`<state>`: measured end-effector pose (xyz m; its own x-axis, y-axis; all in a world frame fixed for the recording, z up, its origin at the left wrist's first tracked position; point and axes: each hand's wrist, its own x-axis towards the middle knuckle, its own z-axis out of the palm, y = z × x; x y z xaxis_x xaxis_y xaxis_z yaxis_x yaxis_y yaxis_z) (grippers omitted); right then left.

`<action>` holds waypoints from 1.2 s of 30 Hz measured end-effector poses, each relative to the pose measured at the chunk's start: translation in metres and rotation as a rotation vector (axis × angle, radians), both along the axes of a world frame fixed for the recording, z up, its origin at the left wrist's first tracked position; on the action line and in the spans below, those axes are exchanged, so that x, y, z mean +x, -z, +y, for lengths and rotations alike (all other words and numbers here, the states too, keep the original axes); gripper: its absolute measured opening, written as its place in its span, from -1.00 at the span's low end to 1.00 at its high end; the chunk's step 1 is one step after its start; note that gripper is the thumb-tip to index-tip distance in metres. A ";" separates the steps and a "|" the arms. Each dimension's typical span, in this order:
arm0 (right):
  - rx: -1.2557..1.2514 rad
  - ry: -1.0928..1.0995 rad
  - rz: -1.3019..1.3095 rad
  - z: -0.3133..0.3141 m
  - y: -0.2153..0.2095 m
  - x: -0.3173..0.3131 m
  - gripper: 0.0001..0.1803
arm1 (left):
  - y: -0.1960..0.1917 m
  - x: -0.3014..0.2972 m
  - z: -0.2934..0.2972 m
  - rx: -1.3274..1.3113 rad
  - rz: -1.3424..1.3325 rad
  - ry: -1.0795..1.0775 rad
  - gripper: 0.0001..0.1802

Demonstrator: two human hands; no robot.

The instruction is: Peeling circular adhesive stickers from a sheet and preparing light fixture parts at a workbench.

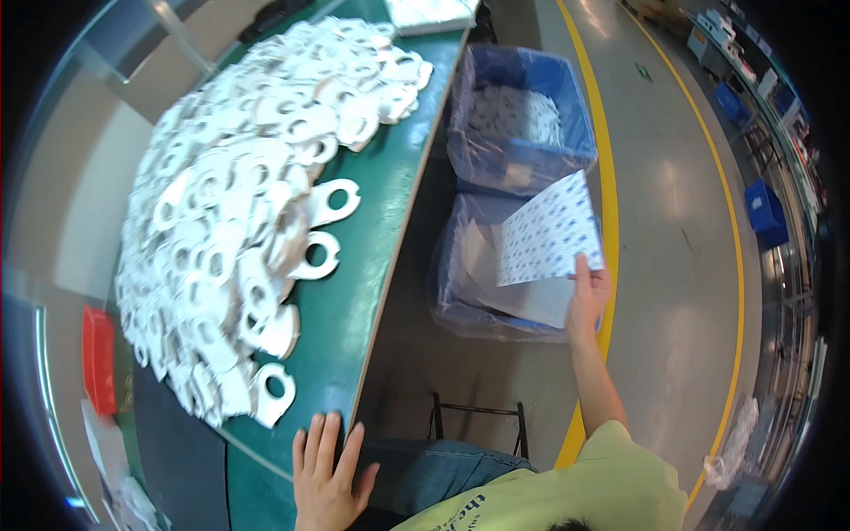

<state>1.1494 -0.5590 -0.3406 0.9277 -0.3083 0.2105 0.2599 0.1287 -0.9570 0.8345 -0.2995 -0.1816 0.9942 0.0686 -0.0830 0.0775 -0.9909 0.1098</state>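
My right hand (586, 296) reaches out to the right and pinches the lower corner of a white sheet printed with small blue dots (547, 232). The sheet hangs over the nearer blue-lined bin (460, 301), which holds other pale sheets. My left hand (326, 473) lies flat on the near edge of the green table (372, 265), fingers spread, holding nothing. Just ahead of it sits a big heap of white flat parts with round holes (239, 203).
A second blue-lined bin (518, 159) with white pieces stands beyond the first. A black metal stool frame (478, 420) is by my knees. A red box (97, 358) sits at the table's left. Yellow floor lines (606, 177) and blue crates (766, 212) lie to the right.
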 end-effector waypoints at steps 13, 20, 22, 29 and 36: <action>-0.244 -0.958 -1.205 0.154 -0.329 -0.540 -0.74 | -0.169 -0.414 0.009 -0.166 -0.594 -0.415 -0.36; -0.575 -1.548 -1.357 0.203 -0.289 -0.719 -0.76 | -0.154 -0.646 0.058 0.107 -0.298 -1.258 -0.39; -0.543 -1.607 -1.347 0.215 -0.283 -0.740 -0.76 | -0.150 -0.670 0.069 0.095 -0.251 -1.297 -0.37; -0.505 -1.876 -1.225 0.254 -0.276 -0.759 -0.62 | -0.125 -0.688 0.110 0.104 -0.117 -1.361 -0.33; -0.653 -1.713 -1.333 0.276 -0.269 -0.762 -0.50 | -0.117 -0.648 0.099 0.065 -0.409 -1.148 -0.40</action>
<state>0.3871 -0.2826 -0.0714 -0.5456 0.7116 0.4427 0.6040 0.7000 -0.3810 0.1863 -0.2001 -0.0648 0.3054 0.9165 0.2583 0.8829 -0.3742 0.2838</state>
